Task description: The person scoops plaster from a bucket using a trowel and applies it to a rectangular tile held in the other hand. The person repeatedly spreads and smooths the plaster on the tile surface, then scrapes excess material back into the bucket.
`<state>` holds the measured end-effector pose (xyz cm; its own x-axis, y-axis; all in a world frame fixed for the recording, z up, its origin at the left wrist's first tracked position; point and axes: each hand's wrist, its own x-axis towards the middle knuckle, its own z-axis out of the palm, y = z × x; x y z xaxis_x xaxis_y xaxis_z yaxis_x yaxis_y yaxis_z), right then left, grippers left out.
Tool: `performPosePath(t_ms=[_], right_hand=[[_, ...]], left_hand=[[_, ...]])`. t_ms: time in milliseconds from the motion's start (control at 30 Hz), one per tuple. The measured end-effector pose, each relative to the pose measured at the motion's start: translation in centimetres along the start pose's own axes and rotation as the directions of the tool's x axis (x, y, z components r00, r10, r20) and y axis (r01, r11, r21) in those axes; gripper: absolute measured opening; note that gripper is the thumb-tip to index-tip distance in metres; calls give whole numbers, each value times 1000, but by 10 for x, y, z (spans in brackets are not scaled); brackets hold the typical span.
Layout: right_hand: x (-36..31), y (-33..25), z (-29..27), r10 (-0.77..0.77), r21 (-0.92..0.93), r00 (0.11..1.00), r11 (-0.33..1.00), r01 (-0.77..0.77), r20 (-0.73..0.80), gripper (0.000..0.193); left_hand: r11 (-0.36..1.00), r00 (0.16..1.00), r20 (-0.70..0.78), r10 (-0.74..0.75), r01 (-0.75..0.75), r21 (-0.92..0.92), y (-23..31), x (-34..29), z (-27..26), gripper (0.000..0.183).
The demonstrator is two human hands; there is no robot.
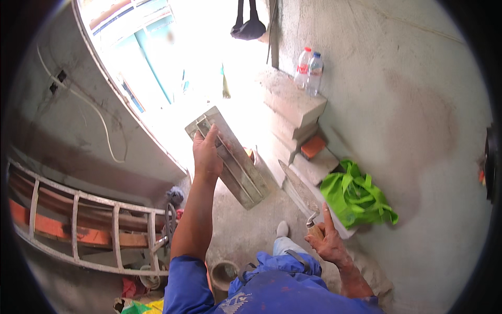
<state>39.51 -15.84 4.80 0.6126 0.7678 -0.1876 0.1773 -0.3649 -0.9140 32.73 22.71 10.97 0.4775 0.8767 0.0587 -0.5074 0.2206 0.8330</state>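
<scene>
My left hand (207,157) is closed on the grip of a long rectangular plastering float (244,183), grey and smeared with mortar. The float slants in front of me, one end up toward the bright doorway. In my right hand (329,245), lower down and to the right, is the wooden handle of a pointed trowel (300,188). Its narrow blade points up and to the left, with the index finger stretched out along that side. Close to the trowel lies a bright green cloth bag (355,194).
Pale stacked blocks (295,102) stand by the right wall, carrying two plastic bottles (314,73). An orange brick (313,147) sits lower in the stack. At left a metal ladder (116,230) lies sideways. A round bucket (225,274) is beside me. Dark straps and a pouch (248,29) hang near the doorway.
</scene>
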Motion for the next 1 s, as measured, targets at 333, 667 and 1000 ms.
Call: performPosePath(t_ms=[333, 667, 1000], right_hand=[[164, -46, -59, -49, -129, 992, 990, 65, 119, 90], [326, -90, -39, -140, -328, 985, 939, 100, -102, 90], [453, -133, -18, 36, -577, 988, 808, -119, -153, 88]], left_hand=[[979, 984, 110, -140, 121, 162, -63, 208, 92, 17], [933, 903, 256, -345, 300, 199, -176, 444, 132, 20], [784, 906, 268, -328, 103, 613, -298, 583, 137, 37]])
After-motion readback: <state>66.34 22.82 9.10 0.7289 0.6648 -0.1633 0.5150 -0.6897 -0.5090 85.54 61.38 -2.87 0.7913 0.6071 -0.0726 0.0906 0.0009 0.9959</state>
